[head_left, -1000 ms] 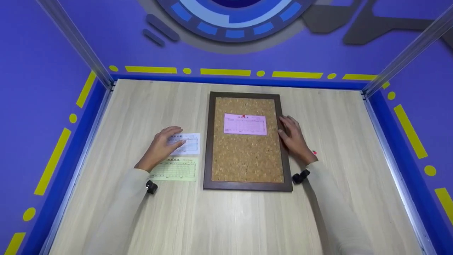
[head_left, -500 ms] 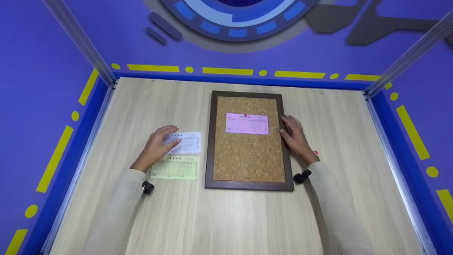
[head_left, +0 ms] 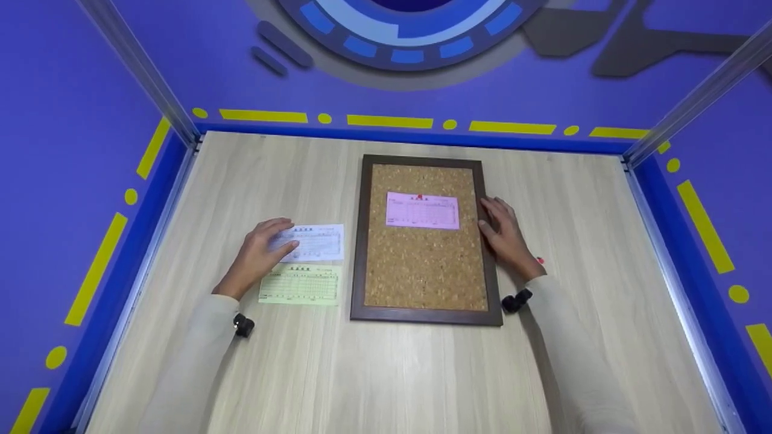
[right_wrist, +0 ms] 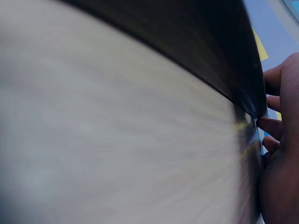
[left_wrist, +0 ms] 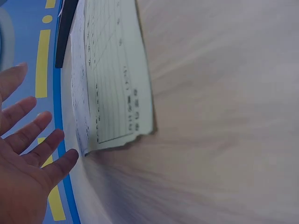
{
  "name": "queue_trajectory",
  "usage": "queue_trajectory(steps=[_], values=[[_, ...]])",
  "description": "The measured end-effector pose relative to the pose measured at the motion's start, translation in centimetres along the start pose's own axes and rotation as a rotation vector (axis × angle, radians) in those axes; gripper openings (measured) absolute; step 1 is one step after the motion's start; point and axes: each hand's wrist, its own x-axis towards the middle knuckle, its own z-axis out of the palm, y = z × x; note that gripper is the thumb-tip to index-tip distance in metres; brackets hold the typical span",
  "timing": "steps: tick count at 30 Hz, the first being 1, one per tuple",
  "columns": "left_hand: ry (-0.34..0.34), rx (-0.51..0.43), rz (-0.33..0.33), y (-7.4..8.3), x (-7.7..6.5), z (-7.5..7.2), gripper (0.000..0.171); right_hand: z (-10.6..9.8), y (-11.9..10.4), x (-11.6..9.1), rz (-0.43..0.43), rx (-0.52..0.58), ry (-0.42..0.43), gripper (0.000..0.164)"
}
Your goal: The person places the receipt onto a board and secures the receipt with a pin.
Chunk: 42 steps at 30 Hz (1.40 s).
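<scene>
A cork board (head_left: 426,271) in a dark brown frame lies on the table, with a pink form slip (head_left: 422,212) fixed to it by a red pushpin (head_left: 420,196). Along the frame's right side, my right hand (head_left: 505,236) touches the edge with fingertips and thumb; the right wrist view has these fingers (right_wrist: 273,127) at the dark frame. Left of the board lie a white form slip (head_left: 319,242) and, just below it, a green one (head_left: 300,286). My left hand (head_left: 256,253) overlaps the white slip's left end, fingers (left_wrist: 60,168) spread and holding nothing.
Another small red pushpin (head_left: 540,260) lies on the table by my right wrist. Blue panels (head_left: 386,102) with yellow marks and metal corner posts (head_left: 142,66) enclose the wooden table (head_left: 410,374) at the back and both sides.
My left hand has drawn back to the left, uncovering more of the white slip. The right hand stays at the frame's edge, and the head view has shifted slightly.
</scene>
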Motion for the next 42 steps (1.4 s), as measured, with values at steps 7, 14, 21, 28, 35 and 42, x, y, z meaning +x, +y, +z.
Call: queue_trajectory(steps=[7,14,21,28,35,42], values=[[0.025,0.005,-0.026,-0.3,-0.5,-0.1,0.045,0.0,0.3,0.1,-0.018,-0.011,0.001,0.056],[0.024,0.028,-0.046,-0.9,-1.1,-0.5,0.046,-0.1,0.4,0.1,-0.013,-0.019,0.0,0.055],[0.034,0.049,-0.048,-1.5,-1.0,-1.0,0.045,-0.2,0.4,0.1,-0.013,-0.008,0.005,0.055],[0.03,0.067,-0.056,-2.1,-0.8,-1.4,0.043,-0.1,0.3,0.1,-0.015,0.003,0.004,0.055],[0.048,0.069,-0.029,-2.9,-0.2,-1.6,0.04,-0.1,0.0,-0.1,-0.012,0.002,0.006,0.055],[0.052,0.091,-0.028,-3.5,0.1,-1.7,0.04,-0.1,0.0,-0.1,-0.021,0.017,0.007,0.055]])
